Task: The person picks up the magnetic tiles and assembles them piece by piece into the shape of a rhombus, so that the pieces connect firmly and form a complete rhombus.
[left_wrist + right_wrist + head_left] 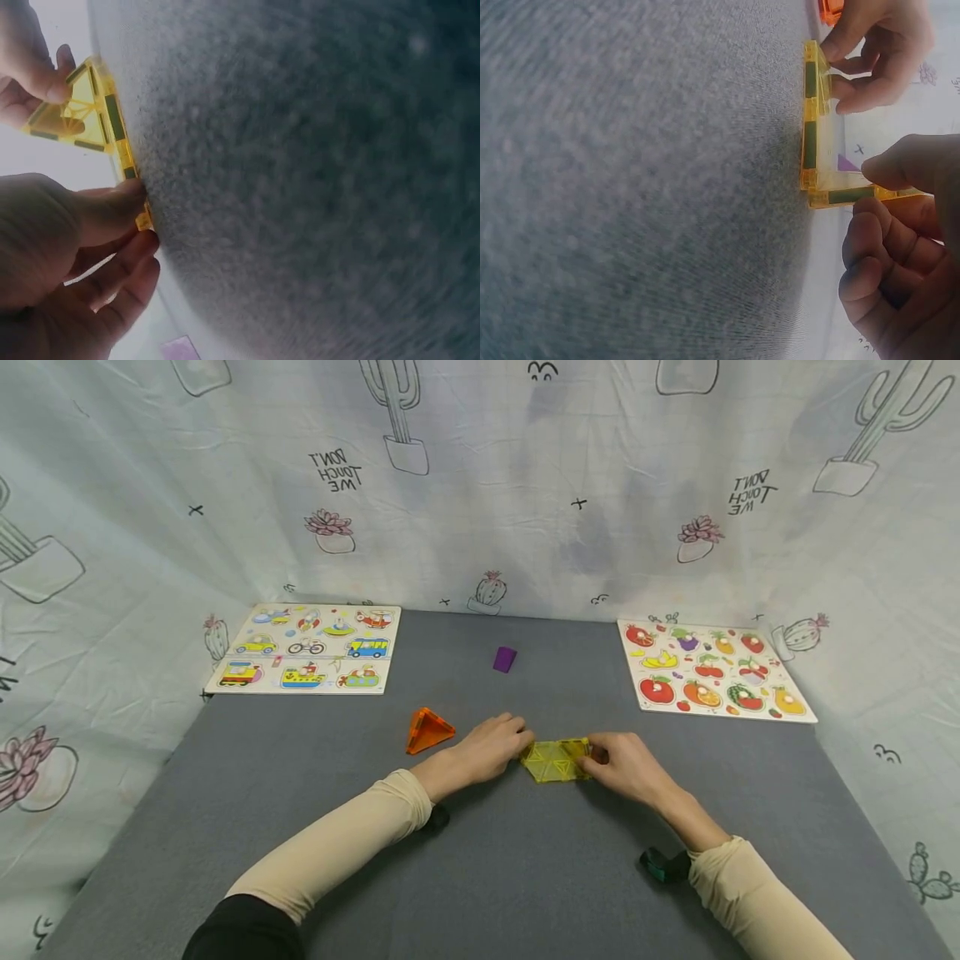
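Observation:
Translucent yellow magnetic tiles (553, 762) with triangle patterns lie joined in front of me on the grey table. My left hand (491, 747) pinches their left end between thumb and fingers. At the right end, my right hand (626, 764) holds a triangular yellow tile (88, 112), which stands up from the flat ones in the left wrist view. The right wrist view shows this raised tile edge-on, its lower edge meeting the flat tiles (810, 127) at about a right angle, with the right thumb (904, 165) on one face and fingers on the other.
An orange pyramid of tiles (429, 731) stands left of my left hand. Farther back lies a purple piece (504, 659). A vehicle puzzle board (306, 650) is at the back left, a fruit puzzle board (712, 672) at the back right. A printed curtain (480, 485) hangs behind the table.

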